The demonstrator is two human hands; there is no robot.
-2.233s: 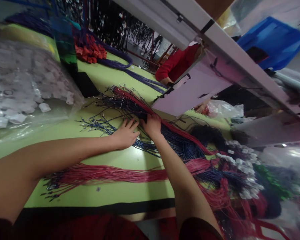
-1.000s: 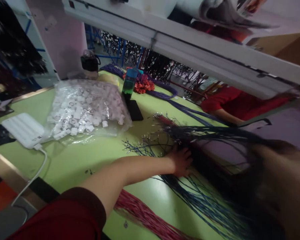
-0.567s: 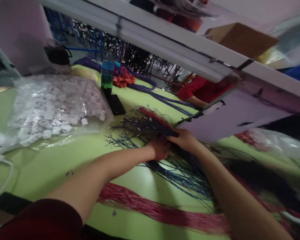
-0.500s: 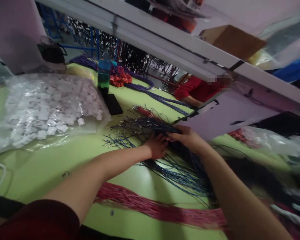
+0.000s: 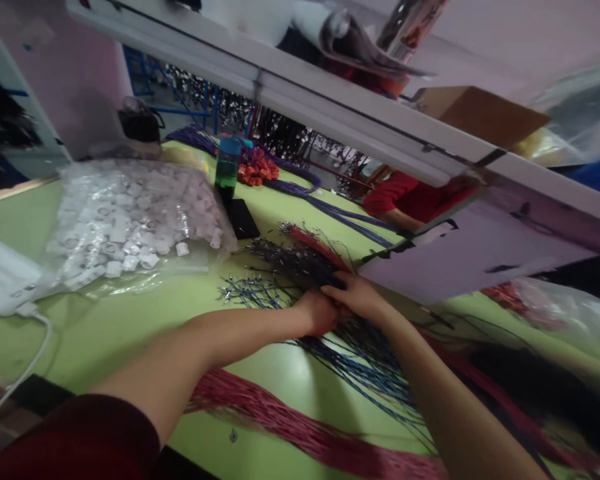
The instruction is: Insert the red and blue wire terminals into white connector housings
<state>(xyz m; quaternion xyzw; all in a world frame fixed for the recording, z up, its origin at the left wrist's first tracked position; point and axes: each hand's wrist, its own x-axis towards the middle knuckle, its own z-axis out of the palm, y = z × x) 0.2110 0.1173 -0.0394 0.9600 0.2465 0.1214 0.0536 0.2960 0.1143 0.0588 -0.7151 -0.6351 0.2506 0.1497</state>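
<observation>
A bundle of black wires (image 5: 305, 261) with metal-tipped ends lies across the middle of the table, and both my hands are at it. My left hand (image 5: 320, 312) is closed round the wires, its fingertips partly hidden. Against it, my right hand (image 5: 360, 295) grips the same bundle from above, thumb towards my left hand. Blue wires (image 5: 365, 370) run beneath and in front of my hands, their tipped ends fanned out to the left. Red wires (image 5: 320, 243) lie just behind the black bundle. Nearer me stretches a long pinkish-red wire bundle (image 5: 270, 407).
A clear bag of white connectors (image 5: 130, 220) sits on the left, beside a white box (image 5: 5, 277) with a cable. Behind stand a blue-green bottle (image 5: 227, 167) and a dark phone-like slab (image 5: 243, 219). A shelf beam (image 5: 340, 120) crosses above; a co-worker's red sleeve (image 5: 395, 193) shows beyond.
The view has swung left, so things appear shifted right and slightly down. My left fingers, spread before, are now curled round the black wires. My right hand stays beside it.
</observation>
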